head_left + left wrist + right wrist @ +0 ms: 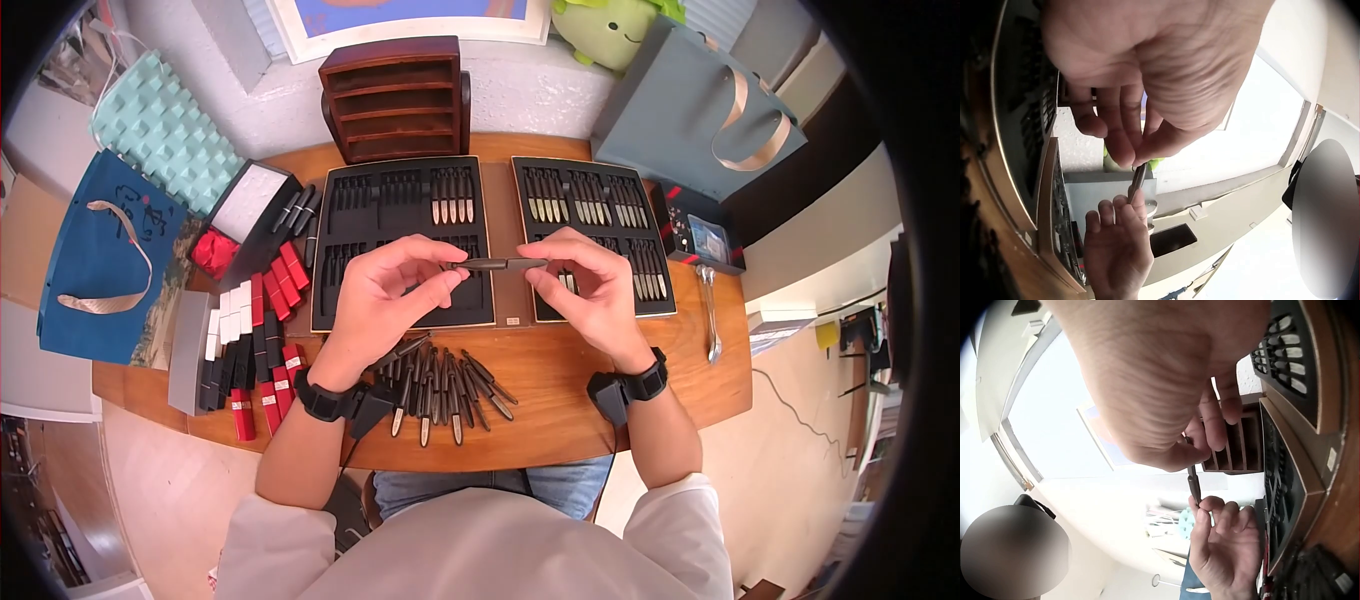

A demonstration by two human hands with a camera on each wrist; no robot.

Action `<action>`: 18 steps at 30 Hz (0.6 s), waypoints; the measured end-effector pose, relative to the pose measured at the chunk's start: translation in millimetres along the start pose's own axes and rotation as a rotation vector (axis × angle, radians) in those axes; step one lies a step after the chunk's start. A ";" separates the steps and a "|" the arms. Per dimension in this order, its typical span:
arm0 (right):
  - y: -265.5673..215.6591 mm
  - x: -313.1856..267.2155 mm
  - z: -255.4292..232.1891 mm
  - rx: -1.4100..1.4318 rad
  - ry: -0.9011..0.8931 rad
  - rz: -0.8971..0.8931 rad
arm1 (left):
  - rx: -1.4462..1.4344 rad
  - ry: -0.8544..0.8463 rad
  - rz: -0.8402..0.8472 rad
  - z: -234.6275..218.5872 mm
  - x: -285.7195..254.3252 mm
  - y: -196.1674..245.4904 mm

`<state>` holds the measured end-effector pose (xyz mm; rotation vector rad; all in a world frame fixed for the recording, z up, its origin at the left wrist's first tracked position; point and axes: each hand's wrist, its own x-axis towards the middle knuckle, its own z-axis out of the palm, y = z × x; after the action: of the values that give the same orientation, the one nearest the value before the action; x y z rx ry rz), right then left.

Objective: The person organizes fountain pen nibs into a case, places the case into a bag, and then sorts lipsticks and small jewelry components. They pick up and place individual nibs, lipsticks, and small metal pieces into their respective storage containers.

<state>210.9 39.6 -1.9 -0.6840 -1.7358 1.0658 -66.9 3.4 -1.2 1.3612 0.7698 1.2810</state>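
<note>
A slim dark pen-like stick point(492, 264) is held level above the gap between two black trays. The left hand point(393, 290) pinches one end between thumb and fingertips; the right hand point(583, 285) pinches the other end the same way. In the left wrist view the stick point(1138, 181) spans both hands, and the right wrist view shows it point(1193, 484) between them too. Below the hands, the left tray point(405, 222) holds dark sticks, some with pale ends, and the right tray point(599, 215) holds rows of pale-ended ones.
A pile of similar sticks point(440, 390) lies near the front edge. Red, white and black small boxes point(285, 280) stand at the left beside a blue bag point(105, 270). A wooden shelf point(395, 100) is behind; a grey bag point(680, 110) and metal tongs point(711, 315) are at the right.
</note>
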 end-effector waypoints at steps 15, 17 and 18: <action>1.2 1.3 -1.3 -0.051 0.016 0.007 | -0.048 -0.016 0.023 -5.0 -0.4 -6.2; 1.8 2.0 0.1 -0.111 0.014 -0.001 | -0.063 -0.021 0.031 -4.8 -0.8 -5.6; 1.3 2.2 0.7 -0.176 0.003 -0.029 | -0.061 -0.024 0.022 -4.8 -1.0 -4.9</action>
<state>209.4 41.7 -2.2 -0.7662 -1.8465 0.8987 -70.8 4.8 -6.8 1.3367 0.6956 1.2937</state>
